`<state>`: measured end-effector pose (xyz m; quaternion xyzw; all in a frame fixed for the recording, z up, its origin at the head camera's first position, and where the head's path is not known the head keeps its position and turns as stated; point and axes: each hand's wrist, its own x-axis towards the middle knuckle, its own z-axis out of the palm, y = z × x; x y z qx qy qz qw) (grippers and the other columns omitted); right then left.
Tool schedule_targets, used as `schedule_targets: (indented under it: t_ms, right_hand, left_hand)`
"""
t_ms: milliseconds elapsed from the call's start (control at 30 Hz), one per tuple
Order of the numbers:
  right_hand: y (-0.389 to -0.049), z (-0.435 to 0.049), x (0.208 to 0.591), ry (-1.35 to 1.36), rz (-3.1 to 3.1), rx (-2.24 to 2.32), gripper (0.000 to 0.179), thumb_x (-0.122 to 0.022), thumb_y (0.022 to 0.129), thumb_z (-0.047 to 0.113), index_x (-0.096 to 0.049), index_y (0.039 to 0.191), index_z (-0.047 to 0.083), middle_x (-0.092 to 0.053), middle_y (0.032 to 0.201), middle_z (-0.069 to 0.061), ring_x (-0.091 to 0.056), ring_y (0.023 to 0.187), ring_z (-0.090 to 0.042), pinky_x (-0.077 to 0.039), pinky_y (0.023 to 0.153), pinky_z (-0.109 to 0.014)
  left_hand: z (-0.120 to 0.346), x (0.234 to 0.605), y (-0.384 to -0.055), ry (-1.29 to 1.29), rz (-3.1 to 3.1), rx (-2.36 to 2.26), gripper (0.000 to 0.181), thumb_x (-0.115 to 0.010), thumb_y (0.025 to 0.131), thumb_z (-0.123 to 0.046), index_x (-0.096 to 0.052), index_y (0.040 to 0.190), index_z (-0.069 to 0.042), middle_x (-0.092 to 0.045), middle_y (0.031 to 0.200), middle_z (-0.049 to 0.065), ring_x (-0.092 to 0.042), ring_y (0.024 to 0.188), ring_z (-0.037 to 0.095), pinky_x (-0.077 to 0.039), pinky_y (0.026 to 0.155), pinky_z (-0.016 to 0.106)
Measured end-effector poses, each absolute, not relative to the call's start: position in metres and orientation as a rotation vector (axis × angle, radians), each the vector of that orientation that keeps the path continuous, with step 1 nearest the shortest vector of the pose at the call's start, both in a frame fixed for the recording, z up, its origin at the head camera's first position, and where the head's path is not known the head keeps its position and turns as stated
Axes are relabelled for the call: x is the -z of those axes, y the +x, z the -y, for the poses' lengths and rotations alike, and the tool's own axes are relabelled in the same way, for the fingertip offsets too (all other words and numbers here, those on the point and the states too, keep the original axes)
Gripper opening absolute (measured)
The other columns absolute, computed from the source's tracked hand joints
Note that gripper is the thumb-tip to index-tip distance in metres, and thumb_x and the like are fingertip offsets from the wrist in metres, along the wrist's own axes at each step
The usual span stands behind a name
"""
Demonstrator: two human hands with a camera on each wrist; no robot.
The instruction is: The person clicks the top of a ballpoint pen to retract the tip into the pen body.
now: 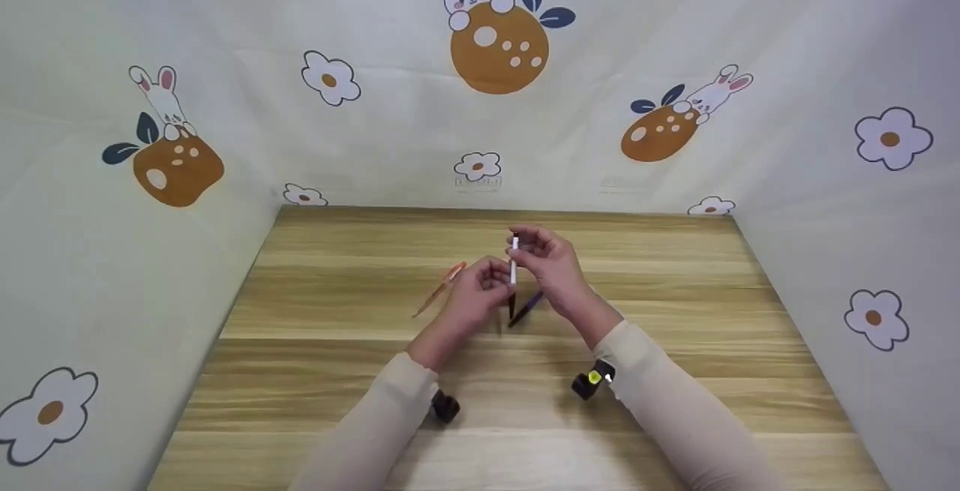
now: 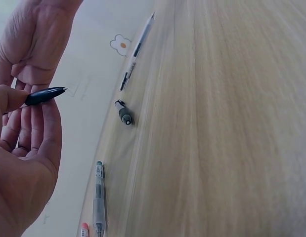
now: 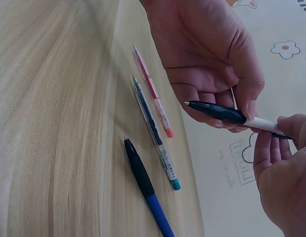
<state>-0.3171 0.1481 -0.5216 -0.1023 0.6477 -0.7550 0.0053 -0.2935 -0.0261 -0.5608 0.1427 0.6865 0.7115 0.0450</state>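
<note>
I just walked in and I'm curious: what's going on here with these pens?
Two hands are on one white-and-black pen, held off the wooden table. The left hand pinches it near the dark section, while the right hand holds the white end. Other pens lie on the table, among them a pink pen, a green-ended clear pen and a blue-and-black pen; neither hand holds those.

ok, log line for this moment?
left hand: holds white pen mid-barrel | right hand: holds its rear | tip: exposed | on table: red pen, teal pen, blue pen
</note>
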Motion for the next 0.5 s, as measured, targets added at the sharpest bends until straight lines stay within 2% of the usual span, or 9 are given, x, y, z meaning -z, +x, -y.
schedule_targets:
  t_ms: [300,500]
  right_hand:
    - [-0.3182,-0.1499,0.5216,-0.334,-2.049,2.353,0.032,-0.075,0.099,-0.01,-0.075,0.13,-0.002,-0.076,0.115,-0.015,-0.074,0.105,-0.021,-0.063,0.092,-0.034]
    - [-0.3187,-0.1511,0.5209,-0.316,-2.047,2.354,0.031,-0.076,0.099,-0.009,-0.076,0.129,-0.002,-0.073,0.122,-0.026,-0.074,0.104,-0.02,-0.063,0.092,-0.033]
  left_hand:
    - [0.0249,0.5588,-0.2929,0.426,-2.076,-2.183,0.02,-0.071,0.096,0.01,-0.066,0.115,0.006,-0.069,0.1,0.007,-0.066,0.092,0.015,-0.058,0.078,0.024]
    - [0.0248,0.5574,-0.2923,0.446,-2.05,-2.211,0.02,-0.071,0.094,0.011,-0.066,0.114,0.008,-0.068,0.098,0.005,-0.065,0.091,0.014,-0.057,0.078,0.024]
